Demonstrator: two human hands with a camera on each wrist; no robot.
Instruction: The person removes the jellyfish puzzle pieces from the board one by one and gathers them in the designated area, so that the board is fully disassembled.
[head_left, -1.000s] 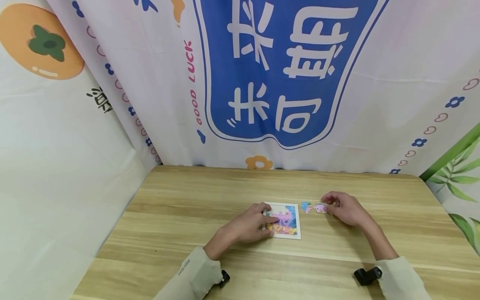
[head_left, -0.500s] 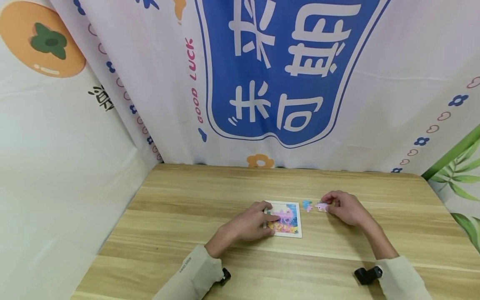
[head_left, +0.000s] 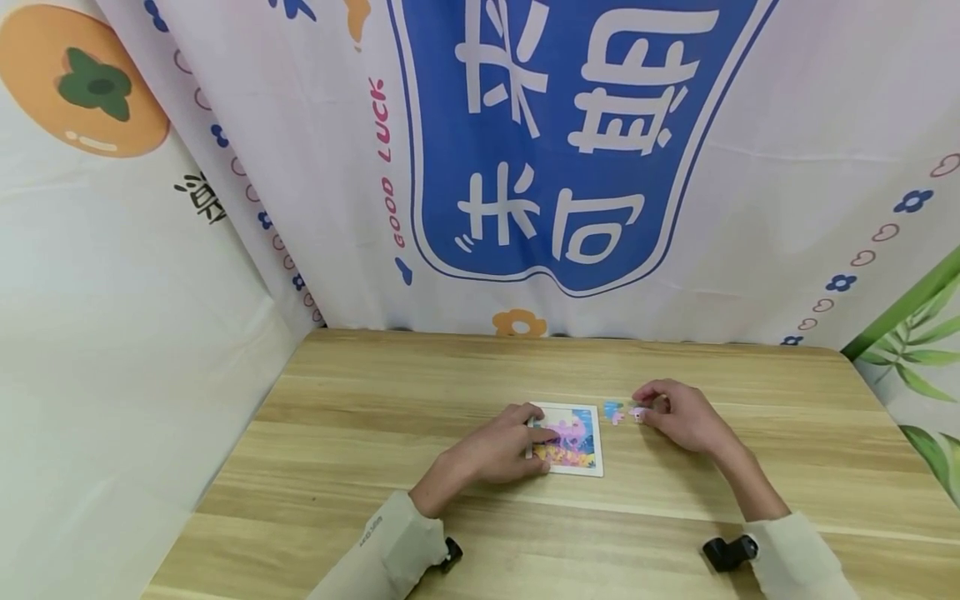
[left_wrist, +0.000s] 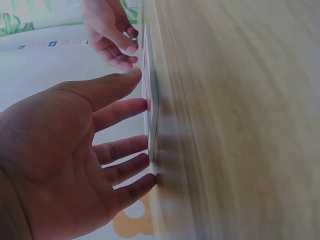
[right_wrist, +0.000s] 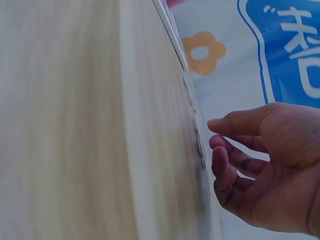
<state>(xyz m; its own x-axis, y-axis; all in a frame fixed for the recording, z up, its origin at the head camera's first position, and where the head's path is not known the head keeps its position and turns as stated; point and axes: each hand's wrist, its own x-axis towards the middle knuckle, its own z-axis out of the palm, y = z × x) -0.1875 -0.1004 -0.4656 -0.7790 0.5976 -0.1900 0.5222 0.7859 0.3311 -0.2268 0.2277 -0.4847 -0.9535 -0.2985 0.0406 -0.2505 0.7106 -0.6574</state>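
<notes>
Wooden table [head_left: 337,433], hands [head_left: 504,447], puzzle [head_left: 582,450], loose pieces [head_left: 612,413]

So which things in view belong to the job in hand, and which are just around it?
Part of the job:
framed puzzle, touched by the left grip
loose blue-and-pink piece beside it
loose pink piece at the right grip

Just around it:
table, as support only
printed cloth behind
black wrist-worn devices
</notes>
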